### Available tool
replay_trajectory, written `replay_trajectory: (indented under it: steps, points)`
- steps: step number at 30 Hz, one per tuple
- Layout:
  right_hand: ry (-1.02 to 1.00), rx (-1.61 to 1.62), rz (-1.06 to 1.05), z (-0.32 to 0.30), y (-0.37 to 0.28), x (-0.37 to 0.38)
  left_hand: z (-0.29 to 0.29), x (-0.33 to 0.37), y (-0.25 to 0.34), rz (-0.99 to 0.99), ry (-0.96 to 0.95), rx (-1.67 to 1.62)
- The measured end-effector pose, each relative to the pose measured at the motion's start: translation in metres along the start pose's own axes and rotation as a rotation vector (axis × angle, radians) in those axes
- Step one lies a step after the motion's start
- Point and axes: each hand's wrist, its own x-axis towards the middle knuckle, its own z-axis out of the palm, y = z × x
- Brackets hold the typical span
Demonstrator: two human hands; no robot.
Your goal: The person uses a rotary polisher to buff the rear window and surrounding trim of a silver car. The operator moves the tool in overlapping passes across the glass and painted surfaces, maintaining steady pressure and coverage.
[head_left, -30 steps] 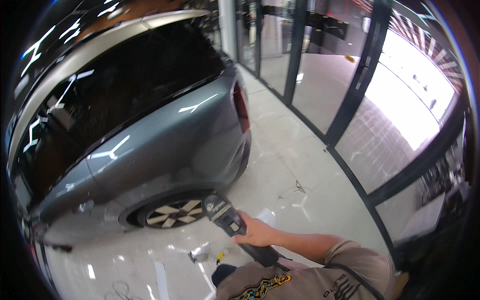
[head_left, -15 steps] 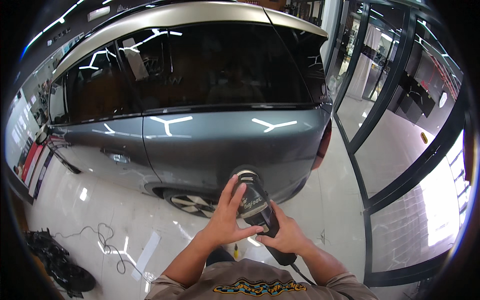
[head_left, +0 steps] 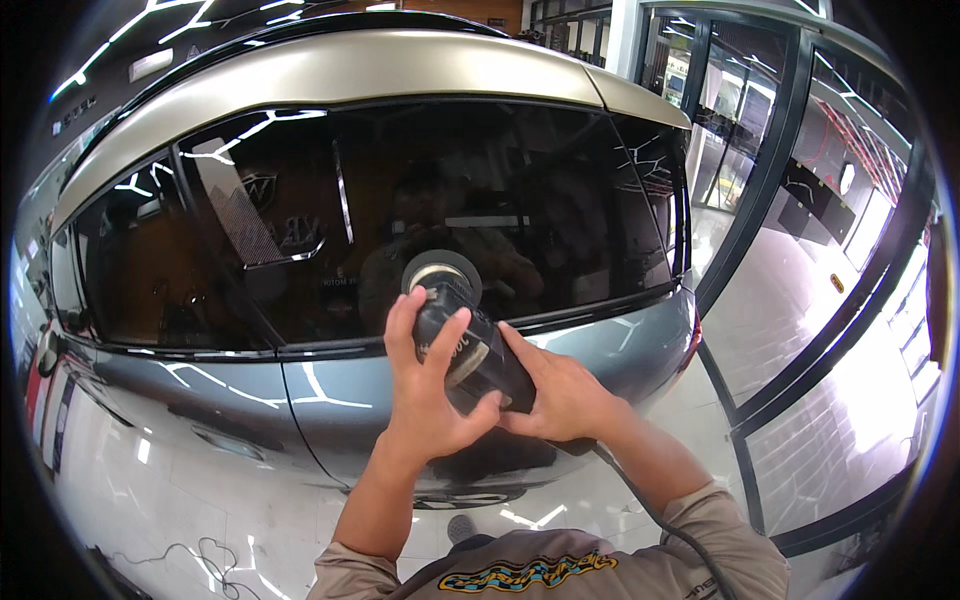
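Both hands grip a dark handheld polishing machine (head_left: 470, 352) with a round pale pad (head_left: 441, 272) at its far end. My left hand (head_left: 432, 385) wraps over the machine's head from the left. My right hand (head_left: 560, 392) holds its body from the right, fingers along the side. The pad is pressed to or just in front of the dark tinted side window (head_left: 420, 220) of a grey-blue car (head_left: 350, 400) with a beige roof (head_left: 330, 75). A black cord (head_left: 650, 510) trails from the machine past my right forearm.
Glossy white floor (head_left: 150, 500) lies below the car, with a thin cable (head_left: 200, 550) on it at lower left. Tall glass walls with black frames (head_left: 760, 200) stand to the right, close to the car's rear end.
My view has risen and closed in on the car's window. The polishing machine has been lifted from the lower body panel up to the glass, both hands still on it.
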Motion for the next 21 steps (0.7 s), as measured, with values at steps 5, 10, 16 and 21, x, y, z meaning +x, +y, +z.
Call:
replay_trajectory:
  steps: [5,10,16,21]
  points:
    - [-0.023,-0.009,-0.086,-0.003,0.038,0.039,0.028,0.009,-0.035,-0.001,0.064,0.098]
    - [-0.276,0.142,-0.152,-0.032,0.071,0.048,0.045,0.011,-0.042,-0.025,0.226,0.098]
    - [-0.384,0.521,-0.155,-0.038,0.156,0.015,0.067,0.014,-0.037,-0.011,0.252,0.23]
    - [-0.265,0.579,-0.176,-0.038,0.186,0.005,0.095,0.019,-0.037,0.037,0.349,0.273]
